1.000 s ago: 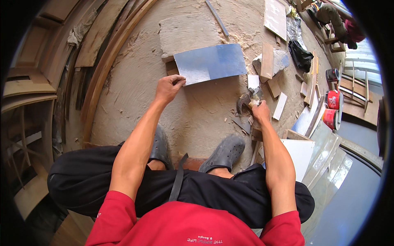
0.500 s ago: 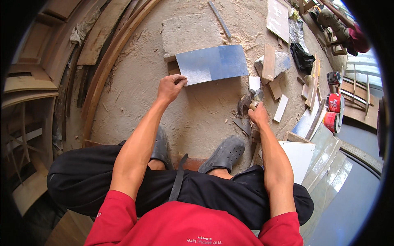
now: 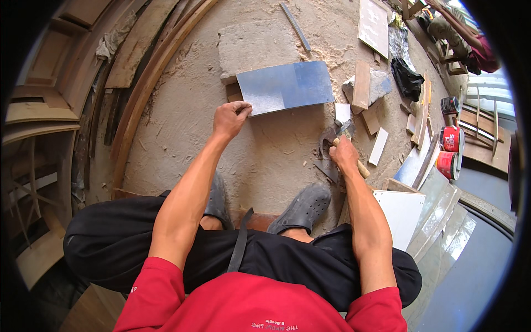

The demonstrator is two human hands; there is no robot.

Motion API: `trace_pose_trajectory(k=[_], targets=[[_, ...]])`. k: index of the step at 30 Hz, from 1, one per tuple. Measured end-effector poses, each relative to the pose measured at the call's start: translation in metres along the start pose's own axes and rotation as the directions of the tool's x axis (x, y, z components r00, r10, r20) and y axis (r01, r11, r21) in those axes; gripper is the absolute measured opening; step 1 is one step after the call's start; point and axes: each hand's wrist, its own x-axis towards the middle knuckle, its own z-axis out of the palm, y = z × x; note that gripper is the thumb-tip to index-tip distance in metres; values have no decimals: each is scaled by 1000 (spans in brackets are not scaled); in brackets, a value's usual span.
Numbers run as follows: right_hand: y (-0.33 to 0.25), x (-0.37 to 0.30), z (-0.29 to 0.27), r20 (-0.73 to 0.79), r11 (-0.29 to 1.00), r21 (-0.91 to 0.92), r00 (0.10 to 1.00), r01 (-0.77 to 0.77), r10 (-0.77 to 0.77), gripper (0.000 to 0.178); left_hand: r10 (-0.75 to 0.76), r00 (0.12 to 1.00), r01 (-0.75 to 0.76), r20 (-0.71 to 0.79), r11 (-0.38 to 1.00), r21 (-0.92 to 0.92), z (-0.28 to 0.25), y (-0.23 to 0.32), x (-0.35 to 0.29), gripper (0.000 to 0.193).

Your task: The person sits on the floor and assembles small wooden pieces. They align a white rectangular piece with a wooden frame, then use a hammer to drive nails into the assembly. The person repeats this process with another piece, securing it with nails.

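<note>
A flat blue and whitish panel (image 3: 287,86) lies across a wooden piece (image 3: 233,92) on the ground in front of me. At the panel's near left corner is my left hand (image 3: 230,118), its thumb and fingertips pinched together. Whatever is in that pinch is too small to make out. To the right of the panel, my right hand (image 3: 345,155) is wrapped round the wooden handle of a claw hammer (image 3: 327,137). The hammer's dark head points away from me, and the handle's end sticks out below my fist.
Wood offcuts (image 3: 378,146) and a broken concrete lump (image 3: 380,84) lie to the right, with a black plastic bag (image 3: 407,78) and red cans (image 3: 446,165) beyond. Long timbers (image 3: 145,83) line the left. A white-faced box (image 3: 399,213) stands near my right knee. Another person (image 3: 459,39) is at far right.
My right hand has come slightly nearer and the hammer has turned, so the end of its handle shows below the fist. My left hand and the panel have stayed in place.
</note>
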Motion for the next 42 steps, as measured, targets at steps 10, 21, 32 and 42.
trace_pose_trajectory(k=[10,21,32,42], targets=[[-6,-4,-6,10,1000,10,1000,-1,1,37,-13,999,13,-33,1000,-4,3,2,-1,19],[-32,-9,-23,-39,957,252,990,143,-137,33,200,979,-196,-42,977,85,2,-6,-3,15],[-159,-33,-25,-235,680,639,933,360,-273,26,280,947,-283,-156,959,5,13,-13,-12,11],[-211,-41,-23,-188,745,595,954,301,-235,22,267,939,-284,-217,957,-52,16,-20,-17,12]])
